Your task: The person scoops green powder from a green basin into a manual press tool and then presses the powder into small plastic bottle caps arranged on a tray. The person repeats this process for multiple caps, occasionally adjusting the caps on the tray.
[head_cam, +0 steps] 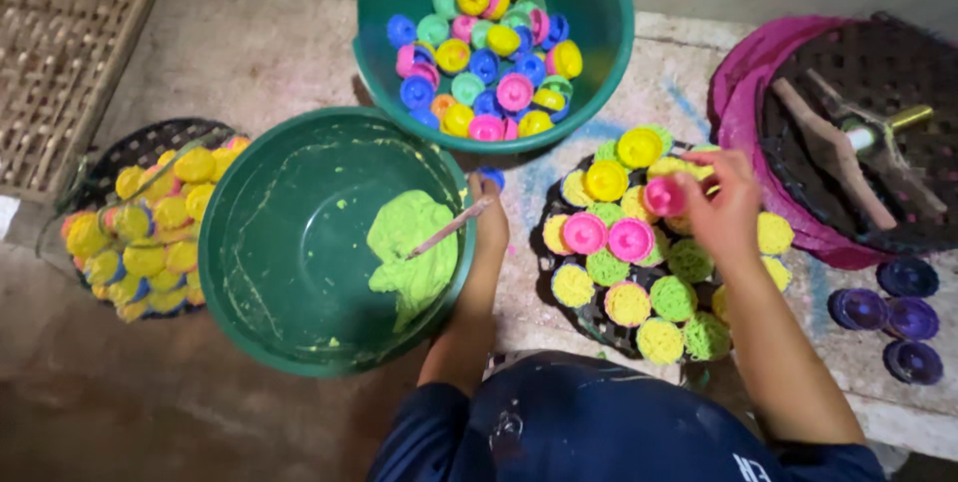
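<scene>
My left hand (pixel 489 228) grips a thin stick (pixel 449 228) that reaches into a lump of light green paste (pixel 411 252) inside a dark green tub (pixel 259 242). My right hand (pixel 720 205) pinches a small pink round cup (pixel 664 197) above a black lattice tray (pixel 591 314). That tray carries several round yellow and green noodle-like cakes (pixel 674 297) and a few upturned pink and yellow cups (pixel 631 239).
A teal bucket (pixel 599 73) at the top holds several coloured cups. On the left a dark tray (pixel 135 148) is piled with yellow-filled cups. A magenta basket (pixel 748 93) with a press tool stands at the right, with purple cups (pixel 910 320) below it. A woven mat (pixel 60 53) lies top left.
</scene>
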